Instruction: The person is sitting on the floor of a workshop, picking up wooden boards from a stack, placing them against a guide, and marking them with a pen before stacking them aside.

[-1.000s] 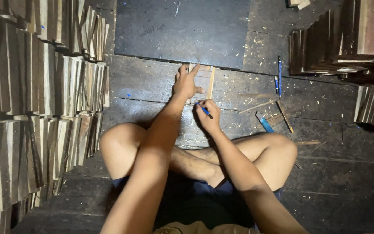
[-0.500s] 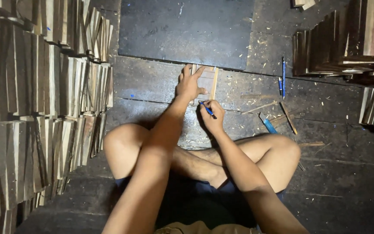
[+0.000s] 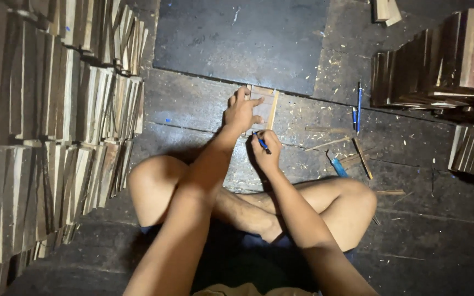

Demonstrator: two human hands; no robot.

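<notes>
Pinched between the fingers of the right hand (image 3: 267, 156) is a blue pen (image 3: 262, 143), its tip pointing up and left toward the lower edge of a small flat wooden piece (image 3: 263, 104). That hand is closed around the pen. The left hand (image 3: 241, 112) lies spread, fingers flat, pressing the wooden piece down onto the dark plank floor (image 3: 193, 107); it holds by pressure and grasps nothing. A thin pale strip (image 3: 272, 109) runs along the right edge of the piece, touching it.

The wooden piece sits just below the near edge of a large dark sheet (image 3: 242, 38) that lies flat on the floor, its top edge meeting or nearly meeting that border. Open floor extends left of the piece as far as the stacked wooden boards (image 3: 56, 126), which stand on edge in rows along the whole left side. To the right, the floor is open only briefly before loose items begin.

Those items are: a blue pen-like stick (image 3: 359, 107) lying upright in the view, a short blue object (image 3: 354, 118) just beside it, a light blue tool (image 3: 337, 166) near the right knee, and several thin wood slivers (image 3: 330, 143) scattered between them. Further stacks of boards (image 3: 440, 71) close off the upper right, well apart from the hands. The person sits cross-legged, knees bounding the work area below on both sides. Sawdust and chips litter the floor around the sheet's right edge.
</notes>
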